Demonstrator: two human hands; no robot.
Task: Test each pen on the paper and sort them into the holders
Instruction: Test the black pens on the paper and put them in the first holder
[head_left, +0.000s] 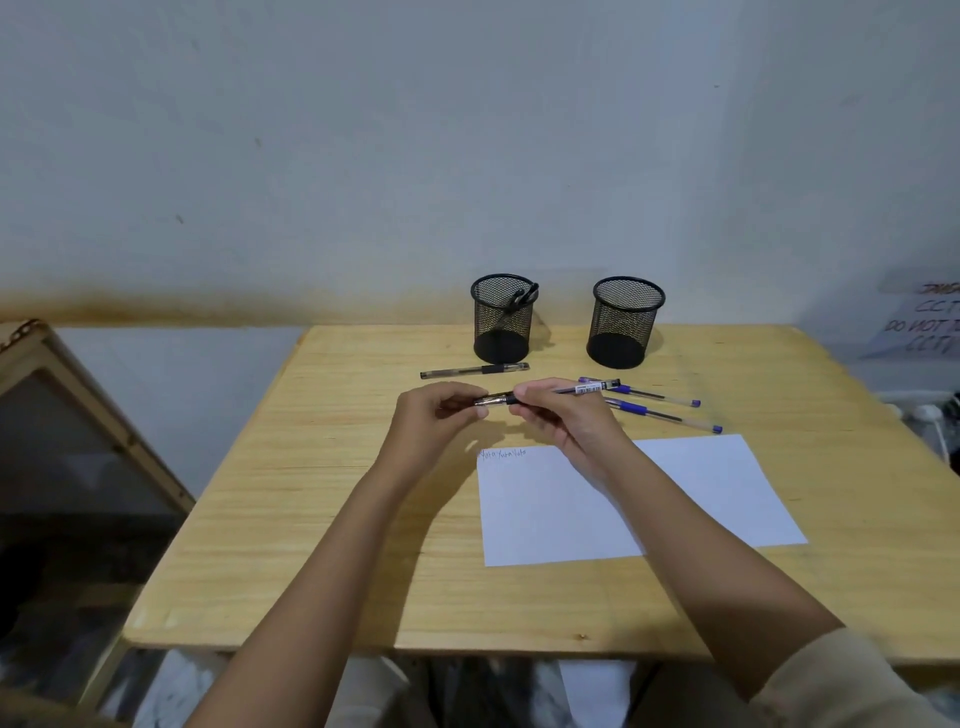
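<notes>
Head view. Both forearms reach forward over the wooden table, hands meeting above its middle. The right hand grips a black pen by its barrel, held level just beyond the paper; the left hand pinches the pen's cap end between its fingertips. Two blue pens lie to the right, one black pen before the left holder, which contains pens; beside it stands the right holder.
</notes>
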